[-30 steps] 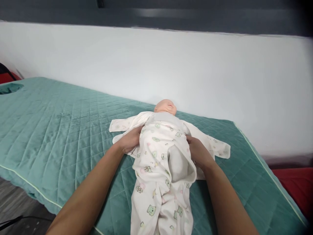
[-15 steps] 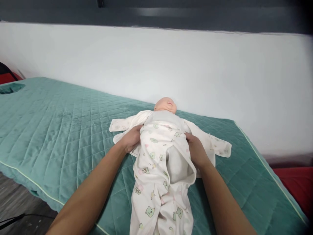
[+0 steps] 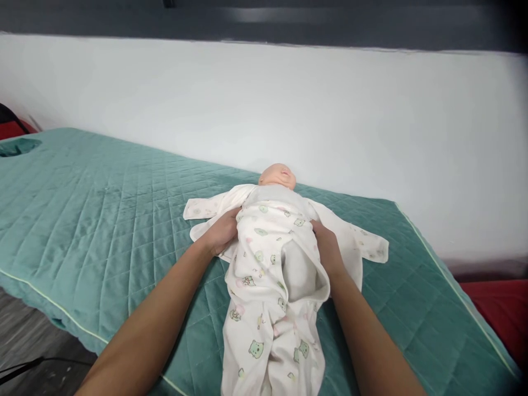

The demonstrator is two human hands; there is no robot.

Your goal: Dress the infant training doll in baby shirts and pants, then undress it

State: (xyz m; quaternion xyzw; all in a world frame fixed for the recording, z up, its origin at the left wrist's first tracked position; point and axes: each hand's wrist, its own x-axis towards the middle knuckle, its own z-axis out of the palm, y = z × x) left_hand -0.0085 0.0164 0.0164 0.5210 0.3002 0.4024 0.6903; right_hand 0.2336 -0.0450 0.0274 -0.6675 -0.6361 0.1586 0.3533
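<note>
A baby doll [image 3: 277,175] lies on its back, head toward the wall. White baby pants [image 3: 258,286] printed with green bears cover its legs and belly, their high waist reaching the chest. Under the doll a white baby jacket [image 3: 350,236] is spread open, its sleeves out to both sides. My left hand [image 3: 223,231] is closed on the pants' waist at the left side. At the right side of the waist my right hand [image 3: 325,245] grips the pants too. The fingertips of both hands are partly hidden by cloth.
A green quilted cover [image 3: 103,220] lies over the bed-like surface, with a hole [image 3: 20,147] at its far left. Behind it stands a white wall [image 3: 264,99]. Red material [image 3: 497,308] shows at the right, and a black cable [image 3: 41,360] at lower left.
The view has shifted slightly. Both hands keep their hold at the sides of the pants' waist, and the cloth over the belly and legs has moved a little.
</note>
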